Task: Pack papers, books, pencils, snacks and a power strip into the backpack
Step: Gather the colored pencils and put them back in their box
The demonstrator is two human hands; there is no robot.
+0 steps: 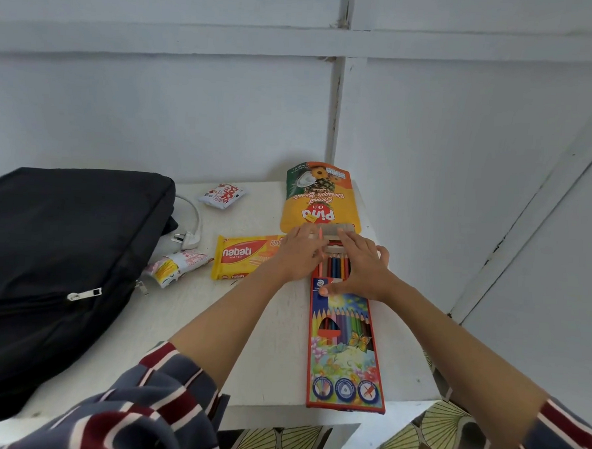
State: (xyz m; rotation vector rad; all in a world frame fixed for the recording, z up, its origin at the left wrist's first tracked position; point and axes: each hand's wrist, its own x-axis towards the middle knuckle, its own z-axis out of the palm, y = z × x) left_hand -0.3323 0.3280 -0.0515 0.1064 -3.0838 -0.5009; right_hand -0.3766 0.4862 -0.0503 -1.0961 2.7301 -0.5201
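Pencils (335, 266) under both hands (298, 255) (362, 270) (grip unclear)
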